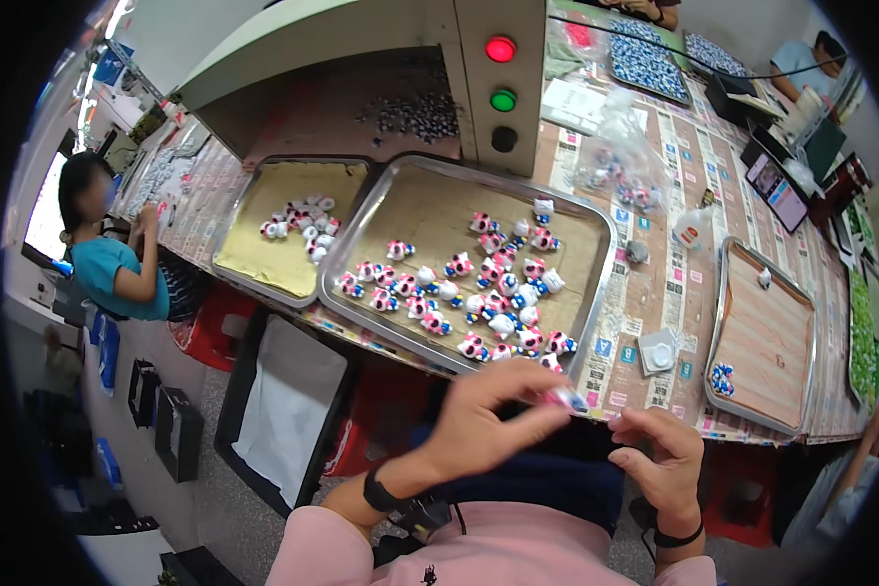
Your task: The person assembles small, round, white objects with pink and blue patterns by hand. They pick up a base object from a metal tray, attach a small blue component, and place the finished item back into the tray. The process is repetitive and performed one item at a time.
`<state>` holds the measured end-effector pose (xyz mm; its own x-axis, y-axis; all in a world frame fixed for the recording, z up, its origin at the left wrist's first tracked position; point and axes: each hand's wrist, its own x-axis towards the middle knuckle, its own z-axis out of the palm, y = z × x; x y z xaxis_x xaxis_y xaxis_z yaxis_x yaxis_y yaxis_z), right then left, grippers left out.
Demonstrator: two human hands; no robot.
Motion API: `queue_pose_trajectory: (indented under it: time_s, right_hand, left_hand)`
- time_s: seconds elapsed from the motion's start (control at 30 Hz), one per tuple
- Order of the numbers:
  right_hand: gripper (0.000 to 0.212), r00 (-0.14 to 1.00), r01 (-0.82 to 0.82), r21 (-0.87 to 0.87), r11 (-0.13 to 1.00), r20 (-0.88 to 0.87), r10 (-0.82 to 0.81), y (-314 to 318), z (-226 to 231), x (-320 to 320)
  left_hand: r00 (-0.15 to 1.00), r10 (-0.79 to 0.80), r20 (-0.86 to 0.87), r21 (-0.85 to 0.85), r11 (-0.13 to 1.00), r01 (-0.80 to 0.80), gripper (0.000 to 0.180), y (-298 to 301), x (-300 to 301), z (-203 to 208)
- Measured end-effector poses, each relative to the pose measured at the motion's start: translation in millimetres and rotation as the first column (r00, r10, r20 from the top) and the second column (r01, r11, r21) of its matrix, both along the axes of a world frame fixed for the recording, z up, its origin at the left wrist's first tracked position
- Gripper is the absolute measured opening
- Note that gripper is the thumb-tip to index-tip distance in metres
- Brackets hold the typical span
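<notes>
My left hand [493, 415] pinches a small pink, white and blue toy figurine [566, 399] between thumb and fingers, just in front of the table edge. Beside it, my right hand [662, 457] has curled fingers, with a gap between thumb and forefinger and no object visible there. Beyond my hands lies a large metal tray [596, 283], lined in tan, with many similar figurines [425, 311] scattered over it. Left of that, a smaller tray [239, 256] with a yellowish lining carries a cluster of mostly white figurine pieces [313, 227].
At right, a tray [767, 342] holds a few small pieces. Near it are a white bottle [691, 230], a square white dish [658, 352] and a phone [777, 190]. A machine housing [503, 88] with coloured buttons stands behind. A co-worker [117, 249] works at left.
</notes>
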<state>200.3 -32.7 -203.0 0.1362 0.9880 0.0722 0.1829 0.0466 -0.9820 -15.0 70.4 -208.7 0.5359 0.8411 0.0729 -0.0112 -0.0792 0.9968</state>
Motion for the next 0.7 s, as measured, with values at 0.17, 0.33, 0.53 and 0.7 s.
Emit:
queue_pose_trajectory:
  time_s: [0.17, 0.33, 0.53, 0.7]
  right_hand:
    - [0.025, 0.998, 0.028, -0.014, 1.000, 0.062, -0.027, -1.3, -12.6, 7.4]
    - [0.019, 0.997, 0.015, -0.015, 1.000, 0.079, -0.014, -0.4, -14.4, 3.3]
    - [0.017, 0.997, -0.020, -0.069, 0.997, 0.068, 0.025, -5.5, -21.8, 8.4]
    - [0.016, 0.995, 0.089, -0.120, 0.989, -0.026, -0.093, -10.9, -22.5, 10.0]
  left_hand:
    - [0.755, 0.611, -0.239, 0.722, 0.631, -0.283, 0.020, 87.5, -57.4, -10.4]
    - [0.708, 0.615, -0.348, 0.813, 0.574, -0.099, 0.019, 134.6, -82.3, -31.1]
    - [0.732, 0.616, -0.291, 0.809, 0.567, -0.155, 0.017, 136.2, -87.4, -32.7]
    - [0.589, 0.783, -0.200, 0.857, 0.431, -0.282, 0.029, 159.6, -155.0, -25.2]
